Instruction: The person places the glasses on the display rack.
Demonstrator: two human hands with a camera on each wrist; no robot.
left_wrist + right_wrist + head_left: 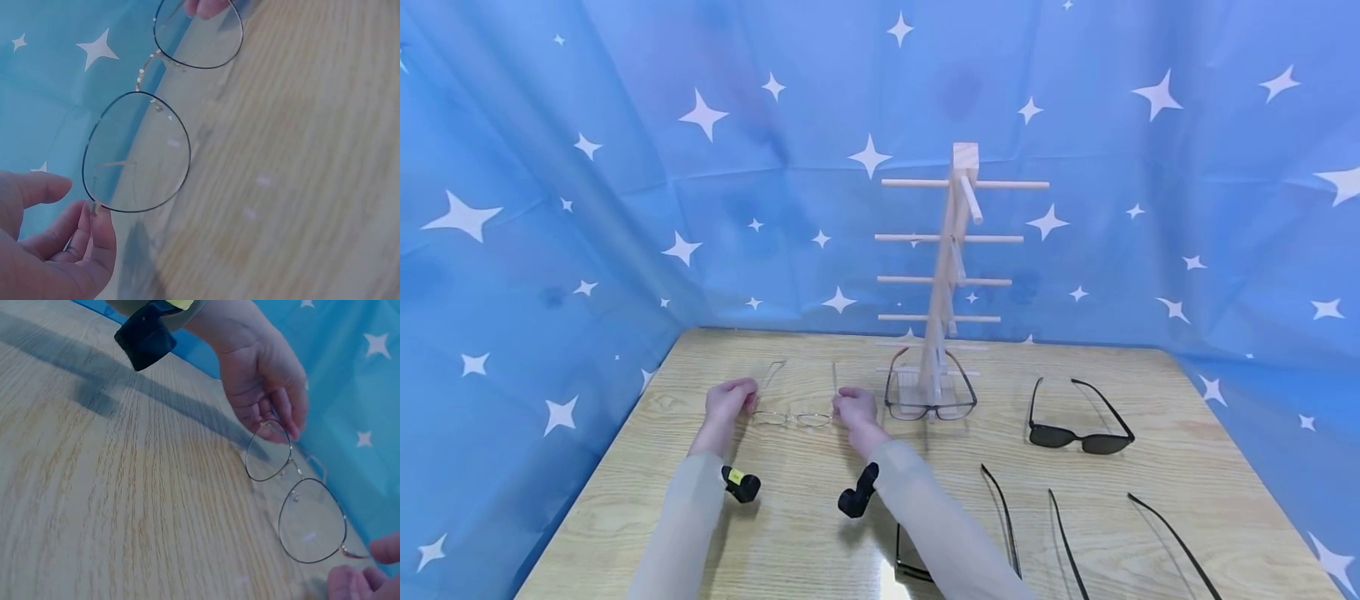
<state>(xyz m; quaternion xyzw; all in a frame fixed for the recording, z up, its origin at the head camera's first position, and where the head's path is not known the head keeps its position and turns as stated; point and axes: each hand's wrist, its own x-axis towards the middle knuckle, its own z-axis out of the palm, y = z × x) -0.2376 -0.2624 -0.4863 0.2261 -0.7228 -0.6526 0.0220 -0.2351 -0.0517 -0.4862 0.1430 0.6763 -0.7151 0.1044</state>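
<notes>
A pair of thin round metal-rimmed eyeglasses (812, 420) is between my two hands at the table's left half, temples unfolded and pointing away from me. My left hand (728, 402) holds the left hinge end; in the left wrist view, curled fingers (103, 240) touch the hinge while the thumb stands a little apart. At the other end my right hand (857, 408) grips the frame near the right hinge. In the right wrist view the temple (355, 555) runs between its thumb and fingers. Both clear lenses show.
A wooden display rack (947, 250) with several crossbars stands at the back centre. Dark-rimmed glasses (931, 410) sit at its base. Black sunglasses (1101, 444) lie to the right. Several dark temples (1067, 542) show along the front edge, and my right sleeve (940, 525) partly covers another pair.
</notes>
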